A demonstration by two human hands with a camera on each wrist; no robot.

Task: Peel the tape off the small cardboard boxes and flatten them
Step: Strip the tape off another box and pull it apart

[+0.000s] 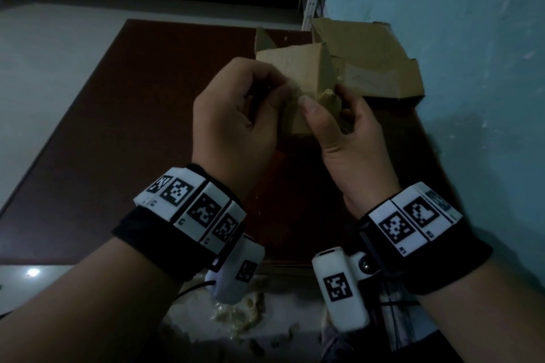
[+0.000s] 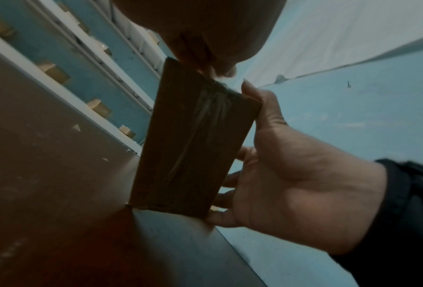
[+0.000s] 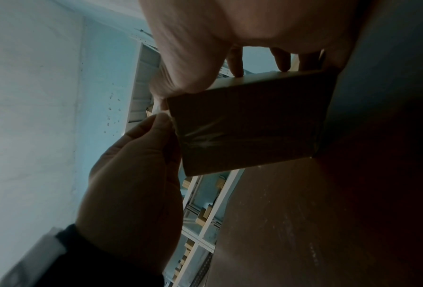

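Two hands work one small cardboard box (image 1: 298,79), held up over the middle of the dark red tabletop (image 1: 132,127), with its far bottom corner seemingly touching the surface in the wrist views. The left hand (image 1: 236,118) has its fingers curled over the box's near upper edge, thumb and forefinger pinched together at the corner, apparently on the end of the clear tape (image 2: 200,124) that runs lengthwise down the box's face. The right hand (image 1: 348,138) cradles the box from the 3 o'clock side, thumb pressed along the near edge and the other fingers (image 2: 230,180) wrapped behind; that grip looks meant to brace the box so the tape end can be pulled without the box turning.

In my judgement the tape is barely started: the wrinkled strip lies stuck along the whole face, so this box is not yet ready for flattening.

At 1 o'clock from the hands, against the blue wall (image 1: 457,38), lies a heap of opened cardboard (image 1: 380,65), probably boxes already dealt with and kept out of the way. Near 6 o'clock, below the tabletop's edge, pale scraps (image 1: 239,315) lie on the floor; whether they are peeled tape I cannot tell.
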